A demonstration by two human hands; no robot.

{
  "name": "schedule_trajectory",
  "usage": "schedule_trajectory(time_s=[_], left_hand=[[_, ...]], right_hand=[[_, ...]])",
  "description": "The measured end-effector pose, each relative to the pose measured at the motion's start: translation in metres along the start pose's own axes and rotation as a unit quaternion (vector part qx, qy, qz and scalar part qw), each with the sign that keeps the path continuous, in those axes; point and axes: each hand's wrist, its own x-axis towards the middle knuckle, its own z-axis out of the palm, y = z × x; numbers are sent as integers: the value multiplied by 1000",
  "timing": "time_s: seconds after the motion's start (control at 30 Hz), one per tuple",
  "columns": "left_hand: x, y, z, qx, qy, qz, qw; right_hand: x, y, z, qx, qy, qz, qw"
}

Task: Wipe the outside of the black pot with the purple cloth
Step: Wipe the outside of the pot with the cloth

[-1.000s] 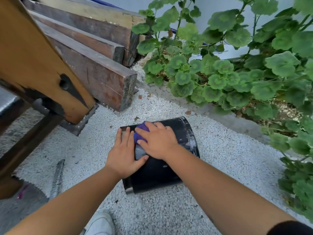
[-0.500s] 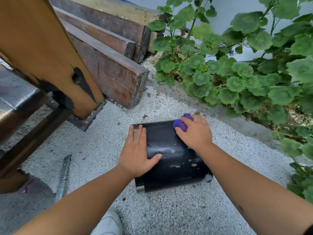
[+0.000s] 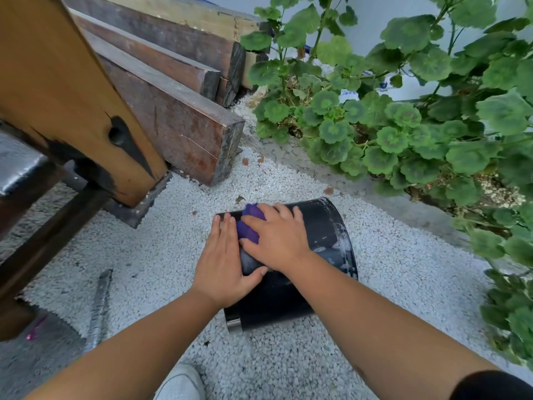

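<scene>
The black pot (image 3: pixel 323 235) lies on its side on white gravel, its wet, streaked rim end to the right. My left hand (image 3: pixel 225 264) rests flat on the pot's left end, fingers together, thumb hooked over the side. My right hand (image 3: pixel 277 235) presses the bunched purple cloth (image 3: pixel 249 223) onto the top of the pot, right beside my left hand's fingers. Only part of the cloth shows past the fingers.
Stacked timber beams (image 3: pixel 178 122) and an orange wooden post (image 3: pixel 72 105) stand at the left and back. Geranium plants (image 3: pixel 418 116) crowd the right side behind a concrete edge (image 3: pixel 389 197). A metal bar (image 3: pixel 99 307) lies on the gravel at the left. A white shoe (image 3: pixel 181 382) shows below.
My right hand has slid the purple cloth from the pot's far right end back to the left, next to my left hand. The left hand stays on the pot.
</scene>
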Motion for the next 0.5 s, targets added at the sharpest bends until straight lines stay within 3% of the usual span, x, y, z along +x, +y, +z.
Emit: schedule_trajectory(time_s=[0.3,0.4,0.5], left_hand=[[3,4,-2,65,-18,-21,998],[3,4,-2,58,-19,-14,998],[2,3,-2,52,-24,-10,998]], right_hand=[[17,123,-20,28,-22,177,984],[17,125,-26,57,-13,193,979],[15,101,-32,79,49,185,978]])
